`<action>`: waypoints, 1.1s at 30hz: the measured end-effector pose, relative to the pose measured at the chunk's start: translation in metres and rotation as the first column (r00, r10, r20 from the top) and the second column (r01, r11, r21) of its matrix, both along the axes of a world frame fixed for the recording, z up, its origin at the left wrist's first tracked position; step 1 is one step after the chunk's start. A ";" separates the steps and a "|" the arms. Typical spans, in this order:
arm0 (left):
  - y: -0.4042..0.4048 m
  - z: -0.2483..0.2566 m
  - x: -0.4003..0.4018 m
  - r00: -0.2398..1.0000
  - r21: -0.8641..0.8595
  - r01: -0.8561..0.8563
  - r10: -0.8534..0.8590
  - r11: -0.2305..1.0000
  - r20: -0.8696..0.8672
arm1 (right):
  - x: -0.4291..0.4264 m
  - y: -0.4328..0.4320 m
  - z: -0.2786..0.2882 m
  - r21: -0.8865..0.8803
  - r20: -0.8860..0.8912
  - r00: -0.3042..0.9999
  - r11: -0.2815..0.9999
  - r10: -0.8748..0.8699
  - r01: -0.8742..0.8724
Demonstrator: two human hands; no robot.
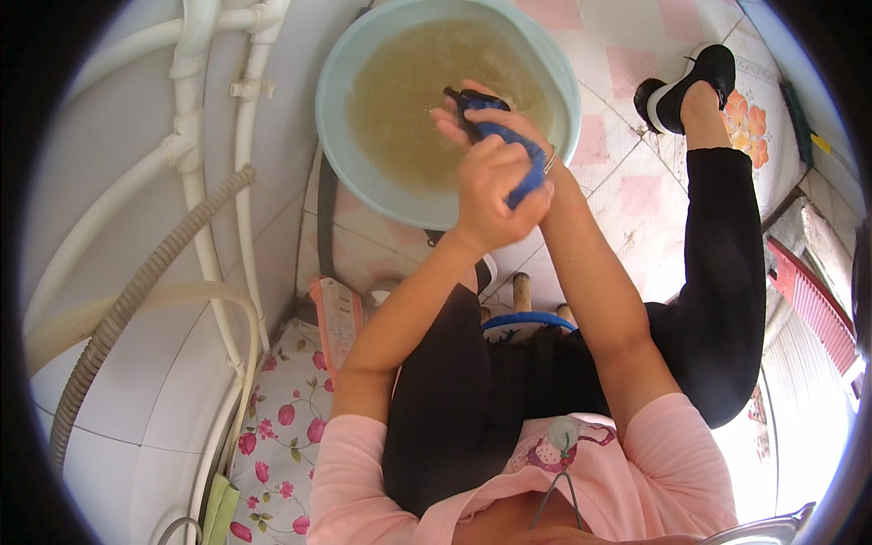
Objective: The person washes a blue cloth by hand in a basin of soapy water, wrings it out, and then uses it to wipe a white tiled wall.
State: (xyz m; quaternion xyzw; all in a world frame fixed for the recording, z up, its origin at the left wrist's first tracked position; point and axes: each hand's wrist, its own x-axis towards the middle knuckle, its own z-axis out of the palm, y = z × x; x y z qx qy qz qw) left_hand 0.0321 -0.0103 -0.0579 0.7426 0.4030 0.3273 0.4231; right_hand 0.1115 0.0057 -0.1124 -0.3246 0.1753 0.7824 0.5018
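Over a pale blue plastic basin point(331, 161) of cloudy brown water point(402, 102), both my hands are on a blue and black item point(521, 139) that looks soft. My left hand point(497, 191) is closed in a fist around its near, blue end. The far, dark end lies against my right hand point(511, 122), whose thumb crosses over it while the other fingers extend beneath. A bracelet point(552, 160) circles my right wrist. My fingers cover much of the item, so I cannot tell exactly what it is.
White pipes point(191, 136) and a ribbed grey hose point(146, 272) run along the left wall. A flowered cover point(283, 422) and a pink-and-white packet point(337, 317) lie at my left. A blue-rimmed stool point(528, 319) is under me. The floor is pink-and-white tile point(613, 157).
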 end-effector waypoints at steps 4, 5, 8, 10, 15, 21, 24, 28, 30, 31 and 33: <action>0.023 -0.022 -0.005 0.957 0.351 -0.208 0.264 0.913 -0.118 | -0.006 -0.014 0.002 -0.013 -0.507 0.838 0.974 -0.202 0.227; 0.028 -0.030 -0.009 0.936 0.357 -0.228 0.305 0.906 -0.177 | -0.005 -0.021 0.001 -0.015 -0.500 0.841 0.973 -0.206 0.229; 0.053 -0.064 -0.054 0.744 0.328 -0.353 0.476 0.876 -0.470 | -0.016 -0.019 0.037 -0.073 0.278 0.960 0.997 0.015 0.005; 0.069 -0.086 -0.102 0.675 0.247 -0.350 0.427 0.903 -0.602 | -0.021 -0.018 0.043 -0.018 0.334 0.942 1.000 0.025 -0.020; 0.049 -0.100 -0.088 0.562 0.154 -0.455 0.417 0.877 -0.714 | -0.006 -0.037 -0.043 -0.101 0.897 0.403 0.973 0.178 -0.205; 0.005 -0.110 -0.075 0.772 -0.073 -0.414 0.308 0.907 -0.555 | -0.036 -0.025 -0.018 -0.178 0.386 0.848 0.932 0.362 -0.317; -0.012 -0.070 -0.013 0.975 -0.121 -0.189 0.171 0.974 -0.141 | 0.018 -0.031 -0.069 -0.085 -0.017 0.959 0.956 0.281 -0.282; -0.011 -0.001 -0.001 0.996 -0.108 0.041 -0.049 0.993 -0.080 | 0.020 -0.010 -0.028 -0.076 0.112 0.946 0.952 0.304 -0.296; -0.009 0.001 0.004 0.997 -0.036 -0.010 0.007 0.999 -0.072 | 0.015 -0.009 -0.025 -0.052 0.283 0.931 0.973 0.231 -0.226; -0.008 0.000 0.003 0.996 0.034 -0.061 0.063 0.998 -0.061 | 0.008 -0.012 -0.017 -0.050 0.280 0.931 0.972 0.235 -0.230; 0.001 -0.011 -0.003 0.991 0.169 -0.112 0.123 0.979 -0.059 | -0.003 -0.020 -0.002 -0.101 0.175 0.983 0.994 0.056 -0.039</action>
